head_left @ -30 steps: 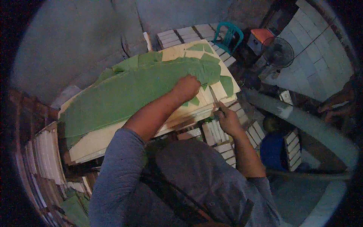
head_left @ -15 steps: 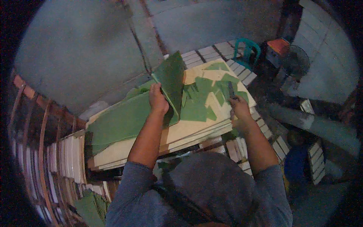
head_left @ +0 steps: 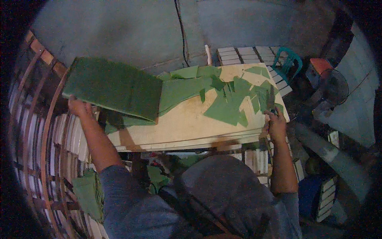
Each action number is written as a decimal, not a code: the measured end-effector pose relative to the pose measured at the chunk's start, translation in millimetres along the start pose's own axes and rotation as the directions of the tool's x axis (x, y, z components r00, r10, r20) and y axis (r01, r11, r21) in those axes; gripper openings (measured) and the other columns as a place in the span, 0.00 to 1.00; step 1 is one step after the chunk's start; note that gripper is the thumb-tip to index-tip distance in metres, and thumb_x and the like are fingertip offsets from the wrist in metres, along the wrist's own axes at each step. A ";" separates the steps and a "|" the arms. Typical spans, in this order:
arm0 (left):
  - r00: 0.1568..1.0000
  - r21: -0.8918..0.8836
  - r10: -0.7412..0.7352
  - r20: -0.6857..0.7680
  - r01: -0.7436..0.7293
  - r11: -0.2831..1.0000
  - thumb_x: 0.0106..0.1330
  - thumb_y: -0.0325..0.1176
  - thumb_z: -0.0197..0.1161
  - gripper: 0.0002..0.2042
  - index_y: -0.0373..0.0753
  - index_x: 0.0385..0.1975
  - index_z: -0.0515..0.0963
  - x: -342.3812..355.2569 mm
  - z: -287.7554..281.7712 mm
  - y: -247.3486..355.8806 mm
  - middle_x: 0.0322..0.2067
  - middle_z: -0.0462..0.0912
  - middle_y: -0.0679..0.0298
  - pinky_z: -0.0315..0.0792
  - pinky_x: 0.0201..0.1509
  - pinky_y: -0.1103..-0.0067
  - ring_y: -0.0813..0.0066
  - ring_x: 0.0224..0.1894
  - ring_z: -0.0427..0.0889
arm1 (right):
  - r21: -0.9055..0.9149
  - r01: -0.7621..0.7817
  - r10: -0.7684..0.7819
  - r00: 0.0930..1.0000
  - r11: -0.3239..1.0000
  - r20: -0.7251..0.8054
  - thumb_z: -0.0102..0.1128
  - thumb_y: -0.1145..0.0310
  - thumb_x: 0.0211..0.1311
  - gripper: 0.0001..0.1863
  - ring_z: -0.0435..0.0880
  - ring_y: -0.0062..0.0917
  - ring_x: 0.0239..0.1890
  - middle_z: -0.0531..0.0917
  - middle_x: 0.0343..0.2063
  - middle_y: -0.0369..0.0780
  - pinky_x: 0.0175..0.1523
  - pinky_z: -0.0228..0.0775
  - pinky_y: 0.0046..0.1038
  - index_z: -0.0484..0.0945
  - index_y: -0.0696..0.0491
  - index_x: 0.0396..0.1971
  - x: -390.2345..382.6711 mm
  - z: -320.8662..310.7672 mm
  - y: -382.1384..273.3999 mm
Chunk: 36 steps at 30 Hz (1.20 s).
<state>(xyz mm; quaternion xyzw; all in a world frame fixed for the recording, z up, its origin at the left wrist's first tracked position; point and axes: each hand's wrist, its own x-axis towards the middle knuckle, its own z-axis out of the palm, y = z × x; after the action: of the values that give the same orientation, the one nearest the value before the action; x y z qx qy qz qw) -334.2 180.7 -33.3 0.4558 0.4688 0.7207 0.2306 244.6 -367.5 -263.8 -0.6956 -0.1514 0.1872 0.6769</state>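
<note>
I see the left hand [head_left: 79,107], fingers closed on one edge of a green leaf [head_left: 113,89] raised at the left end of the tabletop [head_left: 187,121]; the right hand [head_left: 277,122] grips a knife [head_left: 272,95]; one-edged support could tear the leaf.

There is one knife [head_left: 272,96], one chair [head_left: 287,66], one fan [head_left: 333,88]

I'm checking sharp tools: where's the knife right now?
In the head view, the knife is at right, in the right hand, over green scraps near the pale board's right end.
</note>
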 end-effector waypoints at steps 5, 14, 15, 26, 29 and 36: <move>0.998 -0.253 0.065 0.006 -0.062 0.966 0.71 0.32 0.60 0.14 0.37 0.54 0.81 79.4 -82.4 -14.3 0.48 0.86 0.54 0.83 0.55 0.65 0.58 0.46 0.87 | -0.105 -0.085 0.087 0.996 0.991 0.017 0.55 0.70 0.74 0.27 0.75 0.14 0.18 0.90 0.42 0.40 0.23 0.67 0.21 0.66 0.60 0.70 -34.1 8.6 -49.4; 0.797 0.178 -0.137 0.588 0.037 0.983 0.70 0.48 0.69 0.19 0.38 0.48 0.85 -185.2 98.2 -34.1 0.48 0.88 0.59 0.76 0.54 0.66 0.63 0.48 0.85 | -0.091 0.020 -0.008 0.992 0.996 0.130 0.55 0.71 0.75 0.29 0.73 0.13 0.17 0.89 0.45 0.41 0.20 0.65 0.21 0.62 0.59 0.72 -26.6 40.8 -8.1; 0.772 0.190 -0.192 0.606 0.094 0.977 0.72 0.47 0.67 0.18 0.38 0.48 0.85 -200.1 106.5 -33.2 0.47 0.88 0.58 0.76 0.54 0.65 0.62 0.48 0.85 | -0.079 0.030 -0.020 0.991 0.996 0.131 0.55 0.71 0.75 0.29 0.73 0.13 0.17 0.89 0.45 0.41 0.20 0.65 0.21 0.62 0.58 0.73 -30.8 38.5 -12.2; 0.847 -0.173 0.284 0.450 -0.230 0.958 0.76 0.39 0.61 0.13 0.38 0.52 0.77 -217.2 157.9 85.3 0.46 0.85 0.61 0.79 0.53 0.70 0.65 0.46 0.85 | -0.023 -0.074 0.073 0.997 0.997 -0.029 0.55 0.71 0.73 0.26 0.82 0.18 0.35 0.85 0.40 0.36 0.34 0.73 0.22 0.72 0.50 0.70 -90.7 15.1 -61.0; 0.586 -0.380 0.561 0.585 -0.414 0.827 0.71 0.33 0.68 0.07 0.37 0.41 0.83 -360.3 192.9 85.8 0.42 0.86 0.59 0.76 0.56 0.69 0.61 0.47 0.84 | -0.051 0.000 0.002 1.000 0.999 0.028 0.57 0.59 0.76 0.21 0.81 0.20 0.40 0.86 0.42 0.37 0.43 0.75 0.24 0.80 0.57 0.60 -74.7 25.5 -54.9; -0.048 -0.692 0.730 0.681 -0.369 0.621 0.60 0.32 0.71 0.10 0.41 0.41 0.85 -582.5 185.7 34.4 0.45 0.84 0.58 0.58 0.73 0.43 0.50 0.62 0.78 | 0.131 0.059 -0.047 0.995 0.990 -0.091 0.66 0.58 0.70 0.22 0.84 0.24 0.43 0.87 0.43 0.41 0.51 0.76 0.30 0.83 0.61 0.52 -36.0 62.8 -35.4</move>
<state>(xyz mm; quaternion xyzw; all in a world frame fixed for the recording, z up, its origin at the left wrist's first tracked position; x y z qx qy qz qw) 109.7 -191.0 -232.6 0.8940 -0.1172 0.3778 0.2103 185.0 -327.3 -227.2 -0.6521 -0.1271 0.1483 0.7325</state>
